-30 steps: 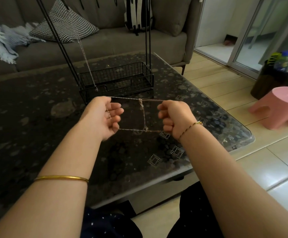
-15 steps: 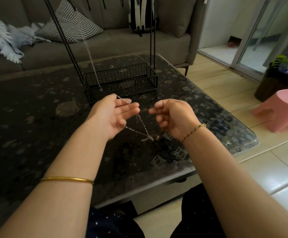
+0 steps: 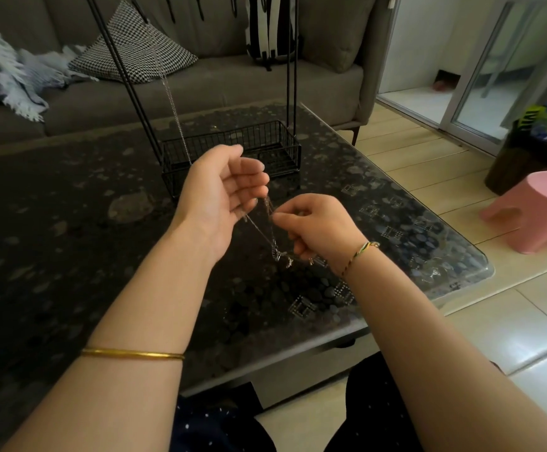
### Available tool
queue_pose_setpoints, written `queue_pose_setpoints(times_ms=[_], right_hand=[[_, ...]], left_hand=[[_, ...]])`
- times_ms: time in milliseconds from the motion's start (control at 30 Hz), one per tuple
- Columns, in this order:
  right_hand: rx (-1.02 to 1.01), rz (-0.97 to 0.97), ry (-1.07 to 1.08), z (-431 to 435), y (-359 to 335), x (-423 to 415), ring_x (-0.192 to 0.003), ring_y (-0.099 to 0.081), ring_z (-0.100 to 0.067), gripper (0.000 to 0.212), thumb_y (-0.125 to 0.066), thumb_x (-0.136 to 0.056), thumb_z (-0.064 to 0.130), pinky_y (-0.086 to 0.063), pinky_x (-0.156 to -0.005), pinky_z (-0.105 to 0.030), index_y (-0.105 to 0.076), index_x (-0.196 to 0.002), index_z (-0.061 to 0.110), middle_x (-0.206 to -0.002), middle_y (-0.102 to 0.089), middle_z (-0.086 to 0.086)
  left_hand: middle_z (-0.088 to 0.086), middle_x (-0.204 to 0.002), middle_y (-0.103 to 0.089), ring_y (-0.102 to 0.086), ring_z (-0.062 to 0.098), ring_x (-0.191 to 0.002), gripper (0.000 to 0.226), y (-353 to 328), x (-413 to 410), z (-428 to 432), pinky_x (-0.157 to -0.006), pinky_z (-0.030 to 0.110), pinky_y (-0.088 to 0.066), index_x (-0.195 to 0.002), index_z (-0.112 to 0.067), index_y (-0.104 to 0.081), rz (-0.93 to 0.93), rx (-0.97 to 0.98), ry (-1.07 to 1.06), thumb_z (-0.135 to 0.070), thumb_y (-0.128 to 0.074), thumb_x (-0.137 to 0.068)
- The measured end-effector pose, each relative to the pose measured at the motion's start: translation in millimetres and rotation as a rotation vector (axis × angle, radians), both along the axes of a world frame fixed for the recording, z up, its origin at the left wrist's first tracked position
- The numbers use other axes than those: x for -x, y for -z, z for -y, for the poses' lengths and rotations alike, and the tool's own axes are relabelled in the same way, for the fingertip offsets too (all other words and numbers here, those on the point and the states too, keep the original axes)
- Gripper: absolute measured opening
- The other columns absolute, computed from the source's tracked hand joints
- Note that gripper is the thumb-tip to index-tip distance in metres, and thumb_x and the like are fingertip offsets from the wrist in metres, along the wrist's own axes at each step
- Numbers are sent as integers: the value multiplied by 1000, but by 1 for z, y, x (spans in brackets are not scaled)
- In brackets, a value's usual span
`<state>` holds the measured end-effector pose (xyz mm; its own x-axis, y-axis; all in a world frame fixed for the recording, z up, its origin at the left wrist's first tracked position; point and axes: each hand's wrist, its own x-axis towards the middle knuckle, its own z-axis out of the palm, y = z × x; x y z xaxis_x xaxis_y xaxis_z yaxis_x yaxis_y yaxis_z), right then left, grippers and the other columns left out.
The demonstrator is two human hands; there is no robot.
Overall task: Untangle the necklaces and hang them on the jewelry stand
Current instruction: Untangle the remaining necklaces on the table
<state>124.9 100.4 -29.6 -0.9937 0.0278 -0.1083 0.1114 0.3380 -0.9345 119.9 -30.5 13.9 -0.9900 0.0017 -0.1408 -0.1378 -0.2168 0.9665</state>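
A thin silver necklace [image 3: 261, 230] hangs slack between my hands, its tangled pendant end [image 3: 278, 256] dangling just above the table. My left hand [image 3: 220, 194] is palm-up with relaxed fingers, and the chain is draped over its fingertips. Just right of those fingertips, my right hand [image 3: 317, 226] pinches the chain between thumb and forefinger. Behind my hands stands the black wire jewelry stand [image 3: 229, 138] with a basket base and tall rods. Another chain [image 3: 176, 115] hangs from its top, which is out of frame.
The dark glass table [image 3: 70, 239] has a rounded corner at the right [image 3: 480, 272]. A grey sofa [image 3: 220, 83] with a checked cushion [image 3: 135, 47] and a blue blanket [image 3: 11, 76] lies behind. A pink stool [image 3: 539, 210] stands on the tiled floor.
My hands held the chain stretched taut and apart; now they are close together and the chain hangs slack. My left hand has uncurled, and my right has gone from a fist to a pinch.
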Motion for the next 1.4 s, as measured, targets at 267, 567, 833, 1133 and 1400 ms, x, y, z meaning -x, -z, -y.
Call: queue_pose_setpoints(times_ms=[267, 567, 833, 1133, 1400], right_hand=[[306, -87, 188, -2, -8, 0, -70, -60, -14, 13, -59, -89, 13, -52, -64, -29, -69, -80, 12, -77, -64, -3], [535, -138, 267, -5, -14, -1, -53, -56, -13, 16, -53, -92, 8, -54, -66, -33, -64, -81, 9, -55, -52, 2], [422, -133, 345, -8, -12, -2, -35, -42, 5, 9, -65, -85, 13, -30, -37, -8, -67, -77, 12, -39, -48, 19], [316, -151, 228, -3, -12, -5, -42, -46, 0, 13, -67, -86, 14, -42, -42, -16, -66, -73, 16, -59, -54, 6], [351, -150, 171, 0, -16, -5, -50, -50, -8, 8, -61, -86, 3, -49, -50, -20, -64, -86, 11, -75, -60, -6]], left_hand=[[-8, -49, -43, -42, 7, -47, 28, 6, 7, 0, -61, 27, -51, -69, -17, -55, 65, 147, -67, -28, -58, -94], [-6, -72, -59, -41, 7, -59, 7, 18, 7, -1, -51, 20, -31, -86, -23, -72, 34, 510, 102, -17, -68, -87], [-2, -79, -61, -34, 8, -50, 10, 21, 11, -2, -43, 20, -28, -88, -23, -73, 23, 490, 66, -20, -64, -92], [-11, -49, -42, -31, 2, -37, 14, 17, 9, -4, -33, 14, -26, -90, -19, -70, 27, 406, 114, -20, -57, -96], [-11, -46, -37, -28, 3, -41, 17, 11, 6, -6, -35, 15, -22, -82, -19, -58, 88, 305, 145, -23, -53, -98]])
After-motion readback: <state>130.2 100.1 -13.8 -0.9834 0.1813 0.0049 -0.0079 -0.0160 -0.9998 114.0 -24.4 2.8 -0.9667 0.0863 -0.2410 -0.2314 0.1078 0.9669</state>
